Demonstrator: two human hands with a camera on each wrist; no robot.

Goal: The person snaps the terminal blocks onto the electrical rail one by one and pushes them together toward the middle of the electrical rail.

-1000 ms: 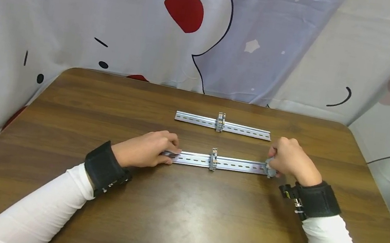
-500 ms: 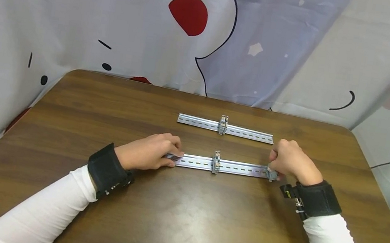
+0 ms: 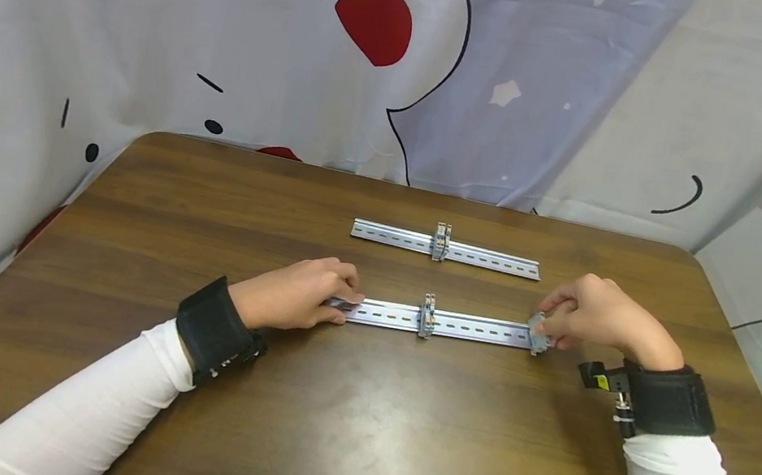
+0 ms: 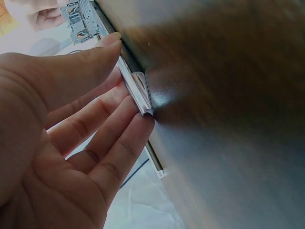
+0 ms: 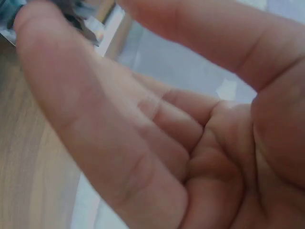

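Observation:
A slotted metal DIN rail [image 3: 384, 314] lies across the table. My left hand [image 3: 299, 293] pinches its left end, thumb on the near side and fingers on the far side; the left wrist view shows the rail's end [image 4: 143, 98] against the fingertips. Around the rail's middle sit narrow grey terminal blocks [image 3: 427, 316]. Another grey terminal block [image 3: 539, 333] is at the right end, slightly tilted. My right hand [image 3: 609, 317] is beside it, fingertips touching it. In the right wrist view, that hand's thumb and forefinger are apart, and the block [image 5: 86, 19] is blurred and partly hidden.
Behind, a second DIN rail [image 3: 496, 260] lies slightly slanted, with grey terminal blocks [image 3: 441, 242] at its middle. The brown wooden table [image 3: 340, 412] ends at a patterned curtain [image 3: 269, 48] at the back.
My right hand has drawn back to the right and its fingers have loosened from the end block, which now shows more. The left hand keeps its grip. The head view has shifted slightly.

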